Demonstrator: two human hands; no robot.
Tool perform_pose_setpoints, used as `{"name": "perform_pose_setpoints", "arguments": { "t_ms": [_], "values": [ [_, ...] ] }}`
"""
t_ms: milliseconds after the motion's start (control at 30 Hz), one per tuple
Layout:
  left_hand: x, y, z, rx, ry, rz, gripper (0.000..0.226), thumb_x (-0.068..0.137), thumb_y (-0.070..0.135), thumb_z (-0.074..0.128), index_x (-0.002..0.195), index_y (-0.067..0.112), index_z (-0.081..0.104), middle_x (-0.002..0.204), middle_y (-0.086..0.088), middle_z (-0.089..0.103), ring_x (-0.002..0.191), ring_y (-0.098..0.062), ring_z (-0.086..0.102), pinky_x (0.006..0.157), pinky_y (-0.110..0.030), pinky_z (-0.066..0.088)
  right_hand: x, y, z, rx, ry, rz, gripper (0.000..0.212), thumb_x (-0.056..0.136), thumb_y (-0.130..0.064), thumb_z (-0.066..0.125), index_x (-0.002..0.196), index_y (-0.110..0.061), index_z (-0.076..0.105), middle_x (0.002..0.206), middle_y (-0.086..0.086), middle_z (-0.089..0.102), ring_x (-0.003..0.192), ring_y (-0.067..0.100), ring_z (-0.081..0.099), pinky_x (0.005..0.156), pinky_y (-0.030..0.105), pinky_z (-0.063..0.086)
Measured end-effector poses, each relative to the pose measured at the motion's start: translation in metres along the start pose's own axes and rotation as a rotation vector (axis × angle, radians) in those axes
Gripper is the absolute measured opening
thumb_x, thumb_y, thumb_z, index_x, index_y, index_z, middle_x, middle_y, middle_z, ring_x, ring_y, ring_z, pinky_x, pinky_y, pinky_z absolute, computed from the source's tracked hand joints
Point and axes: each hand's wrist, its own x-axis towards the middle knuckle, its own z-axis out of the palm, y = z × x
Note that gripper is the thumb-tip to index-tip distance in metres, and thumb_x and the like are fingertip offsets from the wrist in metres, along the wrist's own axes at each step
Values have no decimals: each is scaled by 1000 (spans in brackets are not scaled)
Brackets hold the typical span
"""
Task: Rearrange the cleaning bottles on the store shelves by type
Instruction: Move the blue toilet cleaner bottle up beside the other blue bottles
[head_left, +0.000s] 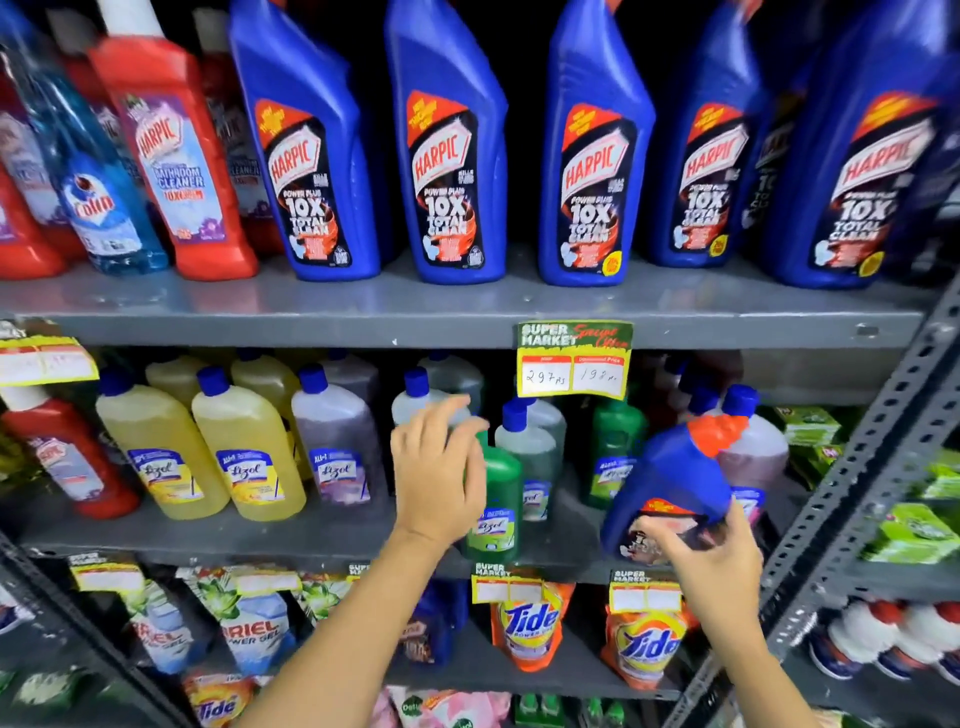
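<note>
Bottles crowd three shelves before us, and we hold one blue Harpic bottle (675, 478) tilted in front of the middle shelf (208, 540), its orange cap (714, 431) pointing up and right. Our right hand (711, 561) grips it from below, fingers (670, 535) wrapped over the lower label, so most of that label is hidden. Our left hand (441, 467) reaches to the green Lizol bottle (496, 499) on the middle shelf, fingers spread and slightly curled, blurred at the tips; we cannot tell whether they touch the bottle, and the hand covers its cap and left side. Left of it stand a purple Lizol (337, 452) and yellow Lizols (244, 457), with a red Harpic (67, 457) at the far left. Behind the held bottle, more Lizol bottles are partly hidden. On the top shelf (467, 312) a row of blue Harpics (452, 156) stands with caps cut off by the frame, beside a red Harpic bathroom cleaner (171, 166) and a blue Colin bottle (93, 197). A price tag (574, 358) hangs from the top shelf edge, its writing hard to read. Below, Tide pouches (530, 623) and Ariel pouches (254, 629) sit behind blank-looking tags.
</note>
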Motion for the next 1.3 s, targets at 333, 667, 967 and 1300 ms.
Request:
{"name": "perform_pose_setpoints", "arguments": {
  "t_ms": [333,667,967,1300],
  "values": [
    [144,51,-10,76,-116,194,37,94,30,40,114,9,63,121,-5,63,111,-23,55,92,-45,40,33,-121,-77,122,80,-278,46,57,-3,90,91,-19,63,75,-6,70,66,5,59,64,14,49],
    [139,32,2,154,-119,270,36,98,27,40,87,9,69,83,-7,70,78,-25,65,65,-43,49,134,-254,-66,49,56,-451,52,56,-46,88,100,-27,68,94,-9,74,86,10,70,82,37,58],
    [137,29,7,169,-17,300,32,96,27,45,87,11,71,85,-4,71,78,-22,66,62,-40,51,161,-259,-27,-122,44,-339,57,61,-63,80,97,-21,66,91,-8,71,87,12,66,72,31,52],
    [136,28,9,127,-4,281,31,96,28,46,90,11,72,86,-3,72,80,-20,67,63,-40,52,134,-257,-14,-325,104,-306,122,62,-67,78,154,-15,17,152,6,41,136,27,44,104,47,42]
  ]
}}
